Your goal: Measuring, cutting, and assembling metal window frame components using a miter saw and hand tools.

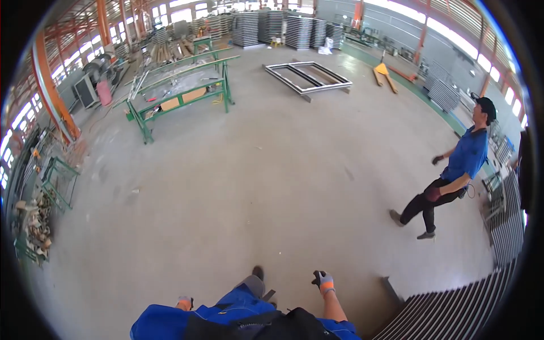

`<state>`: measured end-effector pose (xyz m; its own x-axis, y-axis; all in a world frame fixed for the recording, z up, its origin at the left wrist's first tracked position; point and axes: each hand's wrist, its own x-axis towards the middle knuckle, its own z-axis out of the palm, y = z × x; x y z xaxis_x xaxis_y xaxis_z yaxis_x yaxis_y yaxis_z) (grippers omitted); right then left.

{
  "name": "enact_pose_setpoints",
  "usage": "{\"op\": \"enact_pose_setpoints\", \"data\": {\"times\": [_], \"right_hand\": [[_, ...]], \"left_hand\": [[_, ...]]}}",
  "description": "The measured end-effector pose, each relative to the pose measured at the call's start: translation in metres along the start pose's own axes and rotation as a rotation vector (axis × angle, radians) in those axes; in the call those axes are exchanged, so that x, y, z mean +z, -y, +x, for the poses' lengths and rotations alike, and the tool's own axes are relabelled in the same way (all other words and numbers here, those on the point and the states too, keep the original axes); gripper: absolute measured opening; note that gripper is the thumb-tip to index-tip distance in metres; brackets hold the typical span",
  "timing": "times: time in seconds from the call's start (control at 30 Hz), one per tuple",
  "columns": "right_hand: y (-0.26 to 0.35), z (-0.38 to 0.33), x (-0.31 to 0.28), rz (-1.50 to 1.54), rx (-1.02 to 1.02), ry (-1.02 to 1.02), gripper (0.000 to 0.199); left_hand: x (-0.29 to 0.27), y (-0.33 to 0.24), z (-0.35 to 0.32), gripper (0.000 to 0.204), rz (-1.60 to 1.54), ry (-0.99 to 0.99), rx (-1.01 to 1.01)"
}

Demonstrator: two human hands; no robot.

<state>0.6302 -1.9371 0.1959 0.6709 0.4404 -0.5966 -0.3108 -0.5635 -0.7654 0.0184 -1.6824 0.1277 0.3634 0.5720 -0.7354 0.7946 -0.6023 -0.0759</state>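
Plainly, the right hand point(323, 280) is the nearer one to the ribbed metal stack point(453, 309), which serves as the landmark here. This hand, in a grey glove with an orange cuff and dark fingers, hangs to the left of the stack, apart from it; its fingers are loosely bent and nothing shows in its grasp. The left hand point(185, 303) is farther from the stack, on the opposite side of the body and partly hidden by the blue jacket point(164, 323); whether its fingers are spread or closed, or hold anything, I cannot tell.

So the stack lies to the right of both hands, with the right hand between it and the body. Its ribs slant from lower left to upper right, bent by the lens; because the stack runs out of view, its full long axis cannot be judged. A dark bar point(392, 289) juts out at the stack's left edge, on the side facing the right hand.

Beyond the stack, farther ahead, a co-worker in a blue shirt point(471, 150) is in mid-stride. Well past the stack and to its left, a rectangular frame point(317, 88) lies flat, raised on supports; farther left of the stack stands a green workbench point(226, 85).
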Motion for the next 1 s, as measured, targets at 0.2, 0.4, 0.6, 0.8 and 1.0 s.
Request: {"op": "enact_pose_setpoints", "data": {"times": [0.2,0.4,0.6,0.8,1.0], "right_hand": [[0.030,0.120,-0.024,-0.295,0.064,0.010,0.035],[-0.078,0.107,-0.101,0.144,0.389,-0.114,0.031],[0.073,0.100,-0.100,-0.113,0.618,-0.016,0.038],[0.102,0.222,-0.072,0.087,0.485,-0.060,0.027],[0.162,0.369,-0.136,0.232,0.332,-0.113,0.019]], "left_hand": [[-0.089,-0.122,0.124,0.033,-0.209,0.023,-0.062],[-0.174,-0.145,0.228,0.043,-0.195,0.098,0.315],[-0.481,-0.301,0.393,0.039,-0.698,-0.400,0.260],[-0.596,-0.334,0.401,0.038,-0.741,-0.547,0.338],[-0.433,-0.266,0.438,0.032,-0.718,-0.268,0.112]]}}
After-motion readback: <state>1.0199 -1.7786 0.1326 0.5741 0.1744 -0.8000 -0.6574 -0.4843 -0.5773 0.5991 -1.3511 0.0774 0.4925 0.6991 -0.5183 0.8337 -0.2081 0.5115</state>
